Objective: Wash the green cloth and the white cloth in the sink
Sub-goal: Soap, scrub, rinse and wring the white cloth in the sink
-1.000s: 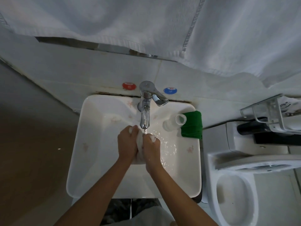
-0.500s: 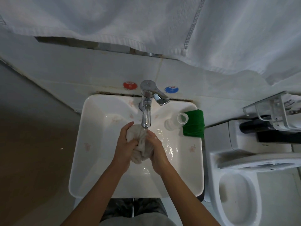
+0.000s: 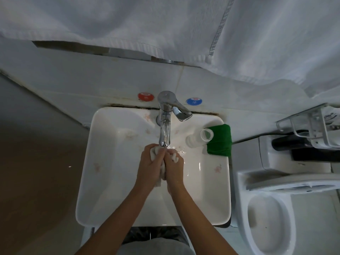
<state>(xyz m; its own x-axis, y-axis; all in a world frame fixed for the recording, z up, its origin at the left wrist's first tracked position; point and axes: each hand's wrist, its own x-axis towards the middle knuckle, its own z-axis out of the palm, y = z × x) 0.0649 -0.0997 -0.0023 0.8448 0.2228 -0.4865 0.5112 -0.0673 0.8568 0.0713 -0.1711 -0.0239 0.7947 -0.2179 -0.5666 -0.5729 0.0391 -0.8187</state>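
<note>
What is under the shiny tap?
Under the tap both hands, left hand and right hand, squeeze the white cloth over the sink. Most of the cloth is hidden between the palms; the sink's drain is covered too.

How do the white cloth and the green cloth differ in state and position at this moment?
The white cloth is bunched between the left hand and right hand under the faucet; the green cloth lies untouched on the sink's right rim, behind a clear bottle. The white one is crumpled, the green one neatly folded. Both are at the sink.
</note>
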